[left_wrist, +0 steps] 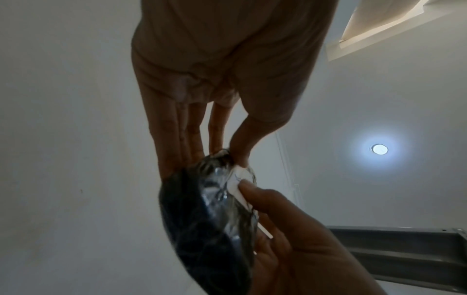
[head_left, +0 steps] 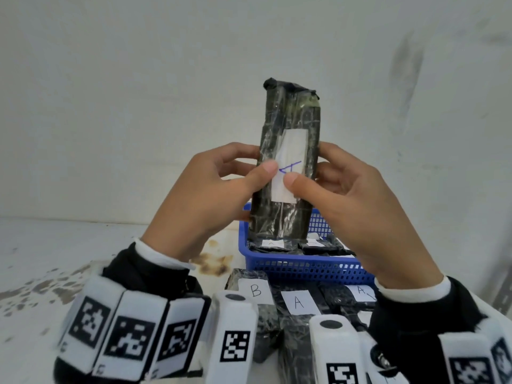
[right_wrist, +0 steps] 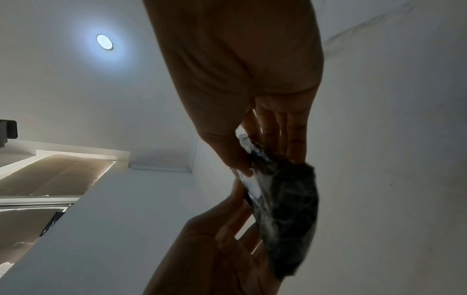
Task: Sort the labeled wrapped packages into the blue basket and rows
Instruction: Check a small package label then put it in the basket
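Note:
I hold a dark plastic-wrapped package point(head_left: 288, 120) upright in front of me, above the blue basket point(head_left: 304, 268). Its white label point(head_left: 292, 145) carries a blue "A" turned sideways. My left hand point(head_left: 210, 195) grips its left edge, thumb on the label. My right hand point(head_left: 346, 206) grips the right edge, thumb also on the label. The left wrist view shows the left hand point(left_wrist: 192, 139) pinching the package point(left_wrist: 202, 219). In the right wrist view the right hand point(right_wrist: 272, 123) pinches the package point(right_wrist: 290, 209). Wrapped packages labelled "A" lie in the basket.
In front of the basket lie wrapped packages in a row: one labelled "B" point(head_left: 255, 291), one "A" point(head_left: 297, 302), another "A" point(head_left: 360, 291). The white table point(head_left: 55, 259) has brown stains point(head_left: 213, 261) left of the basket. A white wall stands behind.

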The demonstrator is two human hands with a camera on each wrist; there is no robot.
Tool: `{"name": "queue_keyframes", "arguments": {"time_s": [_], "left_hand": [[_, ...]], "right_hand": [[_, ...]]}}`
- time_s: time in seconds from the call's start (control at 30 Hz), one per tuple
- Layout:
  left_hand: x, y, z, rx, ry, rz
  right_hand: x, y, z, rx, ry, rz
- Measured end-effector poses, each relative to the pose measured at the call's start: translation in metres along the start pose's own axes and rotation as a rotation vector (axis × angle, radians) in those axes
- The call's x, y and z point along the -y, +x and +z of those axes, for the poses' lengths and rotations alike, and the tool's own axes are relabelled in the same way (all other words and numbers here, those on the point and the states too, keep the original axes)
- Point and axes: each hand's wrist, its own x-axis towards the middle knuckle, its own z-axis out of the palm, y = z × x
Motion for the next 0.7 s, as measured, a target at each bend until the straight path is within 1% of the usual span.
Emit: {"name": "queue_keyframes", "arguments": {"time_s": [0.07, 0.17, 0.47, 0.6, 0.7], "left_hand": [[0.0013, 0.0003, -0.0005, -0.015, 0.024, 0.013], [0.0018, 0.0011, -0.0004, 0.005, 0.052, 0.011], [0.0028, 0.0003, -0.0004, -0.007, 0.12, 0.028], [0.0024, 0.0, -0.0009, 0.015, 0.155, 0.04], [0.0031, 0.0006, -0.0006, 0.024, 0.185, 0.065]], "right_hand": [[0.0005, -0.0003, 0.0011, 0.002, -0.013, 0.01], [0.0013, -0.0009, 0.002, -0.007, -0.028, 0.014], [-0.0012, -0.0016, 0.0027, 0.029, -0.058, 0.016], [-0.0043, -0.0001, 0.0017, 0.007, -0.037, -0.011], [-0.0042, -0.0007, 0.0014, 0.009, -0.046, 0.001]]}}
